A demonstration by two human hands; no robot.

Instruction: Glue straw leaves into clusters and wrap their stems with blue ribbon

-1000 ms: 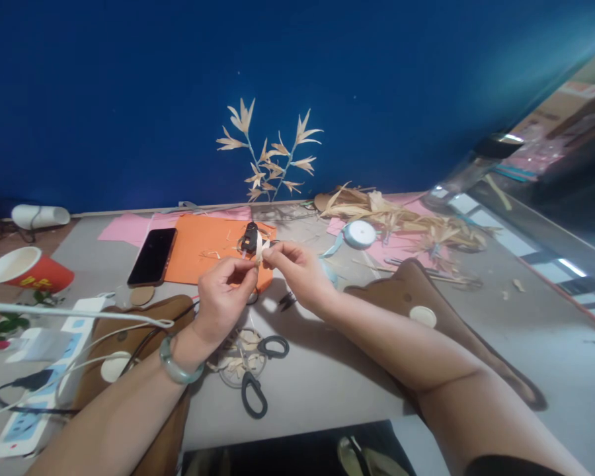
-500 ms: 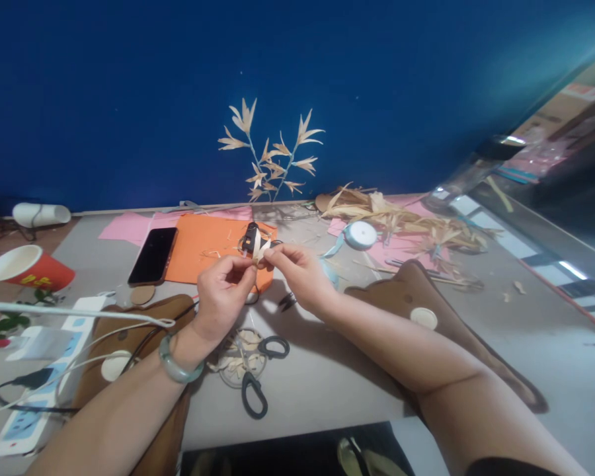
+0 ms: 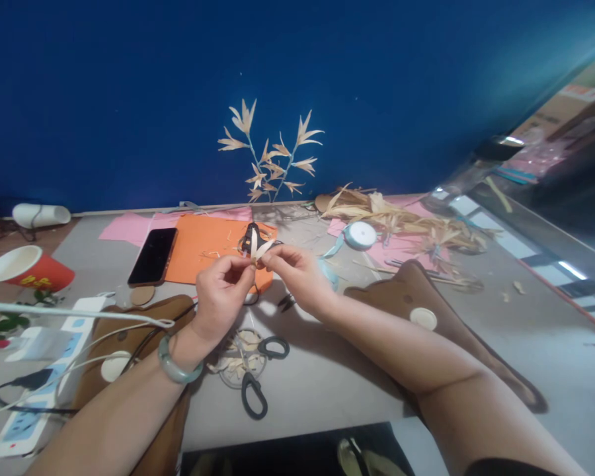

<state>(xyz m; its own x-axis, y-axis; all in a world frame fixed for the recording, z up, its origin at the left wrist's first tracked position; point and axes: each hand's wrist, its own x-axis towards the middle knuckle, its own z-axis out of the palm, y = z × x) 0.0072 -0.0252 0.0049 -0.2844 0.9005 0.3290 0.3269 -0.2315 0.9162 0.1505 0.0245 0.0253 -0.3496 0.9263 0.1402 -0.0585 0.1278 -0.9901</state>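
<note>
Over the grey table, my left hand (image 3: 221,293) and my right hand (image 3: 297,272) meet fingertip to fingertip. Together they pinch a small cluster of pale dried leaf strips (image 3: 258,250) that fans upward between them. A green bangle (image 3: 177,365) circles my left wrist. Black-handled scissors (image 3: 256,370) lie on the table just below my left hand, over a small clear dish with leaf scraps. An orange sheet (image 3: 203,253) lies right behind the hands, with a small black object (image 3: 250,237) on it.
A leaf branch (image 3: 270,155) stands against the blue wall. A dark phone (image 3: 153,255), pink paper (image 3: 125,229), a red paper cup (image 3: 27,268), a tape roll (image 3: 359,234), a pile of dried leaves (image 3: 401,218), brown pouches (image 3: 426,297) and a power strip with cables (image 3: 34,390) surround the hands.
The leaf strips between my fingertips have spread apart into a small fan. Both hands have stayed in nearly the same spot.
</note>
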